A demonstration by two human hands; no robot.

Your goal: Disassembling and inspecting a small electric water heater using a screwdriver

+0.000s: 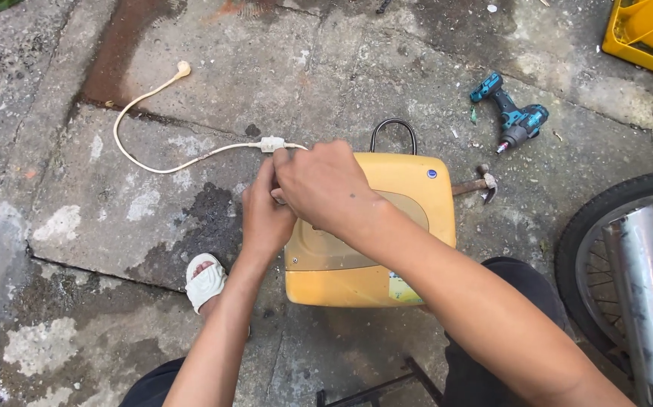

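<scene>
A yellow box-shaped appliance with a dark wire handle stands on the concrete ground in front of me. Both hands work at its upper left corner. My left hand grips something small there that I cannot make out, and my right hand crosses over it, fingers closed at the same spot. A cream power cord with a plug runs from that corner across the ground to the left.
A teal cordless drill and a hammer lie beyond the appliance. A bicycle wheel and a metal tube stand at the right. A yellow crate sits at the top right. My sandalled foot rests near the appliance.
</scene>
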